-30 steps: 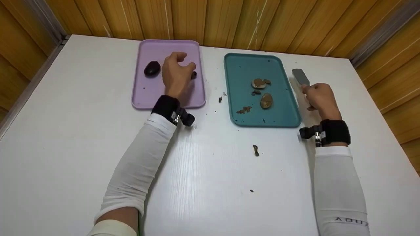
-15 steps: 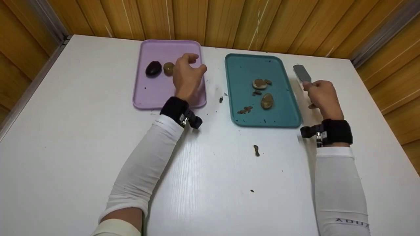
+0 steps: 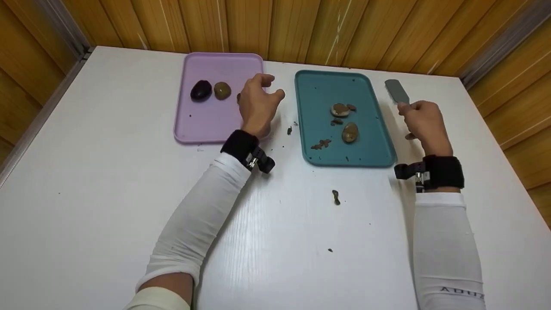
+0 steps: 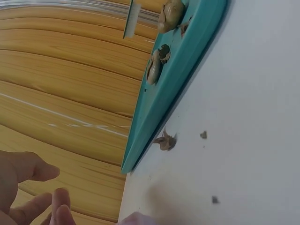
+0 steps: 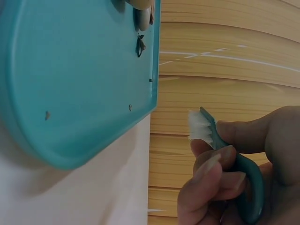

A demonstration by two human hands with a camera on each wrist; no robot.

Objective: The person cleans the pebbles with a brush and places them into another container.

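My left hand (image 3: 267,89) hovers over the right edge of the purple tray (image 3: 206,125), fingers loosely curled and holding nothing. On that tray lie a dark stone (image 3: 201,90) and a brown stone (image 3: 222,90). The teal tray (image 3: 318,86) holds two brownish stones (image 3: 340,110) (image 3: 349,132) and dirt crumbs (image 3: 320,144). My right hand (image 3: 415,115) grips a teal brush (image 5: 246,178) with white bristles (image 5: 200,127) to the right of the teal tray; its head (image 3: 396,91) points away from me. The left wrist view shows my fingertips (image 4: 44,172) near the teal tray's rim (image 4: 154,122).
Dirt bits lie on the white table (image 3: 107,193): one between the trays (image 3: 289,130), a larger one nearer me (image 3: 335,197), a speck (image 3: 329,250). A wooden wall (image 3: 301,26) runs behind the table, close to both trays.
My left hand has drawn away to the right from the middle of the purple tray, uncovering the brown stone beside the dark one. The right hand with the brush shifted slightly away from me.
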